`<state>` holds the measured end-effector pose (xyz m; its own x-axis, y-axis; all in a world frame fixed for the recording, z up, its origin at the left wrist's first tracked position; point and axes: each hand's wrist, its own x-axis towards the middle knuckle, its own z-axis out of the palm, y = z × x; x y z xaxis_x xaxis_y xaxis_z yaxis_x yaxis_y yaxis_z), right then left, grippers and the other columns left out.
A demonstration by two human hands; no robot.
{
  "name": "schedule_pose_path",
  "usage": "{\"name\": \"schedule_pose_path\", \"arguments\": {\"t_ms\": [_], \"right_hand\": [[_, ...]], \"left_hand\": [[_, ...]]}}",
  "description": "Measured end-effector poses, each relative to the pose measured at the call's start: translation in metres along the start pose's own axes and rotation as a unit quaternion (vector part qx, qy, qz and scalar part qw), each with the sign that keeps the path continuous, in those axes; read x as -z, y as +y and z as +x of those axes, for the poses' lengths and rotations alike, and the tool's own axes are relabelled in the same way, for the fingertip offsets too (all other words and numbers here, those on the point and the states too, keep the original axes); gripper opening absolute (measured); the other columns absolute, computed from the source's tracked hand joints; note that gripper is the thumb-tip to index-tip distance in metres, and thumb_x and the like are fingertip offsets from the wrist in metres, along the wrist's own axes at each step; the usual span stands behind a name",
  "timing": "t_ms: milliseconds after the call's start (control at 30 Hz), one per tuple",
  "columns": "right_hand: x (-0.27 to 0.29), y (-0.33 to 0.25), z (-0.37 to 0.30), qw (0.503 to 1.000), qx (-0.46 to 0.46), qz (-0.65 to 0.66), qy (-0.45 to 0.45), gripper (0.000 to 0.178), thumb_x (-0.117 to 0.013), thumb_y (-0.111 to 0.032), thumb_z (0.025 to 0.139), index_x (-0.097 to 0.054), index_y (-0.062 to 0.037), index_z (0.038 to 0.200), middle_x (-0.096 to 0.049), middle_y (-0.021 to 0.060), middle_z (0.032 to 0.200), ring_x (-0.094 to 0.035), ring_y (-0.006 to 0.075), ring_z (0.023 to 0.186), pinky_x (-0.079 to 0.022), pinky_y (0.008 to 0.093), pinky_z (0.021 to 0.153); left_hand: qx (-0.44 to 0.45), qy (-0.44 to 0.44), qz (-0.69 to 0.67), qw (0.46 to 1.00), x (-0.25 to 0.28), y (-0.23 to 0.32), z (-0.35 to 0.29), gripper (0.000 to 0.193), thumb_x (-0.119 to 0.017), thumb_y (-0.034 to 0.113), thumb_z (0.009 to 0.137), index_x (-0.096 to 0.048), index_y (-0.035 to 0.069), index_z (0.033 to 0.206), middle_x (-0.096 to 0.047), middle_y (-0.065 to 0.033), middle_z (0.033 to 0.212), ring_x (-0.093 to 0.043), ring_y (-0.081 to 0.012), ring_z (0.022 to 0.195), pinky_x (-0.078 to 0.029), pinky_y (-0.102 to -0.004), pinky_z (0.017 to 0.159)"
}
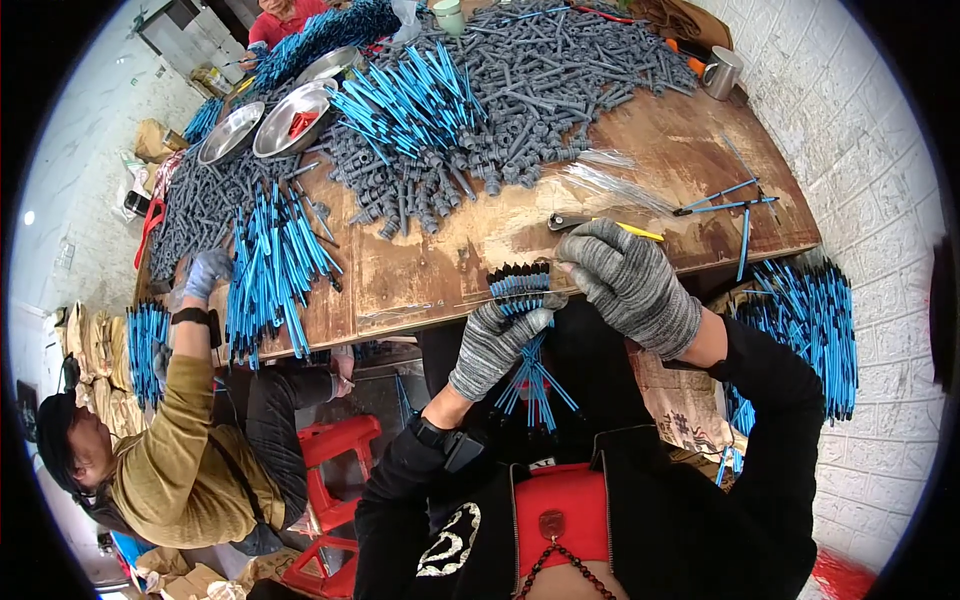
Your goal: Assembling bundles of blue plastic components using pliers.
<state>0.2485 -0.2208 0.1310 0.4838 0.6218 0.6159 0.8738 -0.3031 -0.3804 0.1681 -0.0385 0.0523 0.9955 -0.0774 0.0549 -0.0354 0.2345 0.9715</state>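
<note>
A fanned bundle of thin blue rods with black tips (520,288) is in my left hand (490,350), which wears a grey knitted glove and is closed around it just off the table's front edge. The rods' lower ends spread out below the hand. Thin clear or metallic strands (410,309) run along the table edge toward the bundle. Just right of the black tips, my gloved right hand (640,288) has thumb and fingers pinched together; what they hold is too small to make out. Behind it lies a tool with a yellow handle (640,231).
Grey plastic pieces (540,80) heap across the back of the wooden table (450,260). Blue rods (415,100) lie on the heap, and more rods (800,330) stand at right. Steel bowls (290,120) and a metal mug (722,73) stand farther back. A co-worker (190,440) sits at left.
</note>
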Motion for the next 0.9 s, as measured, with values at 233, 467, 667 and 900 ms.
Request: {"name": "schedule_pose_path", "arguments": {"t_ms": [233,467,667,900], "right_hand": [[-0.003,0.003,-0.002,1.000,0.012,0.002,-0.011,0.031,-0.059,-0.001,0.076,-0.059,-0.0052,0.106,-0.056,0.0132,0.100,-0.058,0.0304,0.094,-0.049,0.0374,0.081],[0.010,-0.005,0.006,0.995,0.050,-0.068,-0.052,0.027,-0.059,-0.001,0.079,-0.060,-0.0052,0.106,-0.056,0.0129,0.099,-0.058,0.0305,0.092,-0.050,0.0371,0.078],[0.001,-0.001,0.002,0.998,0.056,-0.012,0.023,0.024,-0.062,-0.004,0.080,-0.061,-0.0051,0.104,-0.059,0.0122,0.097,-0.059,0.0294,0.090,-0.050,0.0365,0.076],[-0.005,-0.002,-0.001,1.000,0.003,0.027,0.003,0.024,-0.062,-0.005,0.081,-0.061,-0.0053,0.105,-0.059,0.0125,0.099,-0.059,0.0292,0.094,-0.049,0.0367,0.081]], "left_hand": [[0.020,-0.003,0.005,1.000,0.001,0.005,-0.001,0.024,-0.062,0.008,0.087,-0.063,0.001,0.109,-0.065,-0.0080,0.104,-0.061,-0.0156,0.099,-0.050,-0.0299,0.086],[0.037,-0.011,-0.025,0.999,0.002,-0.002,0.000,0.028,-0.064,0.010,0.086,-0.060,0.003,0.114,-0.065,-0.0048,0.101,-0.059,-0.0110,0.089,-0.049,-0.0261,0.080],[0.049,-0.012,-0.047,0.998,-0.002,0.001,0.001,0.027,-0.062,0.008,0.087,-0.059,-0.001,0.113,-0.064,-0.0105,0.107,-0.062,-0.0186,0.097,-0.051,-0.0310,0.086],[0.063,-0.009,-0.062,0.996,-0.001,0.002,-0.001,0.026,-0.062,0.008,0.087,-0.060,-0.001,0.111,-0.064,-0.0102,0.107,-0.062,-0.0180,0.097,-0.051,-0.0307,0.085]]}}
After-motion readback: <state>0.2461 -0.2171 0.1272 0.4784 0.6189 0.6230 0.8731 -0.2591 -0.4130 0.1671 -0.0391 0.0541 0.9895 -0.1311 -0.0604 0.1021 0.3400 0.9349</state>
